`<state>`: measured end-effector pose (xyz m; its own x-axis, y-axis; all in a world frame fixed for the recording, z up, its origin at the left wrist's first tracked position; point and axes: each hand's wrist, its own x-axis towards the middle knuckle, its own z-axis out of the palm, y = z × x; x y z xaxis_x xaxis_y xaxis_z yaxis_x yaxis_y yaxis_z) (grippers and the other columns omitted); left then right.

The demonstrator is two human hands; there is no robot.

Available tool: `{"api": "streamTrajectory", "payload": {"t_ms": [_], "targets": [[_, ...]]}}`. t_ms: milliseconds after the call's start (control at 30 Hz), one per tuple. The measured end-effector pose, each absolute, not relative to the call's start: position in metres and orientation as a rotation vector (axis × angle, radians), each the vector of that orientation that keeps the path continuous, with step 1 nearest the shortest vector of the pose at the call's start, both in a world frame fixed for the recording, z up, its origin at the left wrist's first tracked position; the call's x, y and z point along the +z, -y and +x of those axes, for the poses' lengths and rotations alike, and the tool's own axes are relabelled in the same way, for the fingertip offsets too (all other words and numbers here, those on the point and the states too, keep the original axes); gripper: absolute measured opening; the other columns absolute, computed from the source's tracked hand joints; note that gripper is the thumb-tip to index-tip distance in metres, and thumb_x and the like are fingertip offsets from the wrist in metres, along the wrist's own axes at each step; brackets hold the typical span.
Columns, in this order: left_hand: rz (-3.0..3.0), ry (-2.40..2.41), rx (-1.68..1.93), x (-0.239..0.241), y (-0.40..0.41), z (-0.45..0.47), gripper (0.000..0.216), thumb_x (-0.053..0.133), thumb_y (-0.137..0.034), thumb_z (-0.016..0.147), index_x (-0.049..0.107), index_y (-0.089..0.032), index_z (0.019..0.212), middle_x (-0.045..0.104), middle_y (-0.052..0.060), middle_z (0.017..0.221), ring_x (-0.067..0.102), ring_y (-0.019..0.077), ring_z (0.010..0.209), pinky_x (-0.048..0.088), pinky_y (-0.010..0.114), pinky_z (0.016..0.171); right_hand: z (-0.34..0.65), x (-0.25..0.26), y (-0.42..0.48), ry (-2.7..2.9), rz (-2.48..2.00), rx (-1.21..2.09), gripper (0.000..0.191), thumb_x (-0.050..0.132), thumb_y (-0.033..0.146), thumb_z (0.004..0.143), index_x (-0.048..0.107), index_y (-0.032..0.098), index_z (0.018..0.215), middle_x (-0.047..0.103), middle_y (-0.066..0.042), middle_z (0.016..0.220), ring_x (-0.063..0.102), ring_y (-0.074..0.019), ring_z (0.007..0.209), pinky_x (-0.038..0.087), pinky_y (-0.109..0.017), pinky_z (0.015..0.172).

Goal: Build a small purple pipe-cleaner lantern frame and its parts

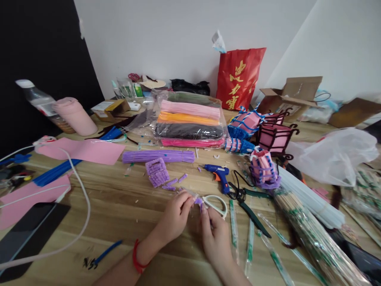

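My left hand [177, 212], with a red cord on its wrist, is closed in a pinch at one end of a short purple pipe cleaner piece [198, 201]. Thumb and fingers of my right hand [216, 234] close on the other end. White-handled scissors [224, 204] lie just behind my right hand; whether they touch it I cannot tell. Beyond my left hand are a ridged purple pipe cleaner panel [157, 172] and several short purple pieces [170, 182]. Farther back lies a bundle of purple pipe cleaners [159, 156].
A blue glue gun [218, 173] and green-handled pruners [253, 216] lie right of centre. Lantern-like models [264, 169] stand behind them. Wrapped stick bundles [315, 234] fill the right. Bagged pipe cleaners [190, 119] lie at the back. A phone [26, 226] and white cable [86, 198] lie left.
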<state>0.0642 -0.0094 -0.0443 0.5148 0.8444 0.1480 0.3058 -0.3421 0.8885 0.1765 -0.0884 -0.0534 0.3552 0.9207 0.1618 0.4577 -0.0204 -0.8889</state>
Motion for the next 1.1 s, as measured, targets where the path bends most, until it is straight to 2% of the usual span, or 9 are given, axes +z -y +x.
{"api": "streamTrajectory", "payload": {"t_ms": [133, 233, 500, 633, 733, 800, 900, 967, 1100], "targets": [[2.100, -0.859, 0.699, -0.044, 0.010, 0.063, 0.024, 0.036, -0.020, 0.091, 0.049, -0.019, 0.071, 0.051, 0.002, 0.074, 0.048, 0.0161, 0.073, 0.036, 0.027, 0.066, 0.186, -0.052, 0.091, 1.343, -1.628, 0.353, 0.033, 0.041, 0.028, 0.091, 0.037, 0.020, 0.059, 0.037, 0.004, 0.057, 0.037, -0.0116, 0.052, 0.028, -0.024, 0.051], [2.157, -0.732, 0.645, -0.041, 0.013, 0.062, 0.025, 0.037, -0.020, 0.090, 0.050, -0.019, 0.070, 0.051, 0.002, 0.073, 0.047, 0.0160, 0.072, 0.036, 0.027, 0.065, 0.200, -0.050, 0.086, 1.270, -1.640, 0.361, 0.034, 0.044, 0.031, 0.090, 0.040, 0.020, 0.057, 0.037, 0.004, 0.055, 0.036, -0.0117, 0.051, 0.028, -0.025, 0.051], [1.696, -0.755, 0.685, -0.041, 0.021, 0.066, 0.027, 0.033, -0.028, 0.092, 0.043, -0.019, 0.069, 0.045, -0.002, 0.068, 0.044, 0.0130, 0.066, 0.038, 0.024, 0.065, 0.190, -0.057, 0.076, 0.852, -1.464, 1.044, 0.043, 0.046, 0.051, 0.085, 0.043, 0.020, 0.056, 0.034, 0.006, 0.045, 0.031, -0.0094, 0.041, 0.024, -0.023, 0.041], [1.701, -0.880, 0.715, -0.043, 0.017, 0.068, 0.028, 0.036, -0.031, 0.091, 0.043, -0.019, 0.066, 0.045, -0.002, 0.065, 0.045, 0.0134, 0.065, 0.037, 0.023, 0.062, 0.178, -0.063, 0.080, 0.769, -1.467, 1.108, 0.046, 0.044, 0.054, 0.085, 0.043, 0.020, 0.055, 0.038, 0.006, 0.042, 0.033, -0.0090, 0.037, 0.025, -0.022, 0.037], [1.733, -0.925, 0.722, -0.041, 0.011, 0.065, 0.029, 0.037, -0.032, 0.090, 0.044, -0.019, 0.065, 0.047, -0.001, 0.065, 0.045, 0.0138, 0.065, 0.036, 0.023, 0.061, 0.186, -0.059, 0.081, 0.935, -1.539, 0.983, 0.045, 0.043, 0.051, 0.087, 0.054, 0.017, 0.059, 0.052, 0.001, 0.051, 0.050, -0.0134, 0.049, 0.039, -0.024, 0.048], [1.703, -0.922, 0.702, -0.040, 0.008, 0.063, 0.030, 0.037, -0.035, 0.090, 0.044, -0.019, 0.065, 0.046, -0.002, 0.064, 0.044, 0.0137, 0.063, 0.035, 0.023, 0.060, 0.195, -0.054, 0.080, 0.989, -1.538, 0.891, 0.040, 0.042, 0.049, 0.088, 0.064, 0.016, 0.080, 0.064, -0.006, 0.075, 0.059, -0.0186, 0.072, 0.047, -0.027, 0.062], [1.610, -0.869, 0.639, -0.038, 0.006, 0.061, 0.032, 0.038, -0.038, 0.089, 0.046, -0.019, 0.065, 0.045, -0.002, 0.062, 0.044, 0.0134, 0.061, 0.036, 0.024, 0.058, 0.204, -0.047, 0.078, 1.053, -1.455, 0.851, 0.037, 0.045, 0.044, 0.088, 0.059, 0.020, 0.114, 0.061, -0.010, 0.111, 0.056, -0.0227, 0.101, 0.050, -0.033, 0.078], [1.532, -0.828, 0.606, -0.037, 0.006, 0.061, 0.033, 0.038, -0.040, 0.088, 0.047, -0.018, 0.065, 0.046, -0.002, 0.061, 0.043, 0.0128, 0.059, 0.035, 0.024, 0.057, 0.206, -0.045, 0.078, 1.141, -1.395, 0.830, 0.032, 0.053, 0.039, 0.085, 0.060, 0.023, 0.112, 0.059, -0.011, 0.113, 0.055, -0.0231, 0.105, 0.049, -0.035, 0.083], [1.418, -0.788, 0.563, -0.038, 0.008, 0.062, 0.037, 0.037, -0.042, 0.089, 0.051, -0.017, 0.065, 0.046, -0.002, 0.060, 0.043, 0.0113, 0.056, 0.034, 0.023, 0.055, 0.206, -0.046, 0.078, 1.128, -1.364, 0.743, 0.015, 0.063, 0.032, 0.079, 0.067, 0.022, 0.091, 0.059, -0.009, 0.101, 0.056, -0.0225, 0.099, 0.050, -0.034, 0.079]]}}
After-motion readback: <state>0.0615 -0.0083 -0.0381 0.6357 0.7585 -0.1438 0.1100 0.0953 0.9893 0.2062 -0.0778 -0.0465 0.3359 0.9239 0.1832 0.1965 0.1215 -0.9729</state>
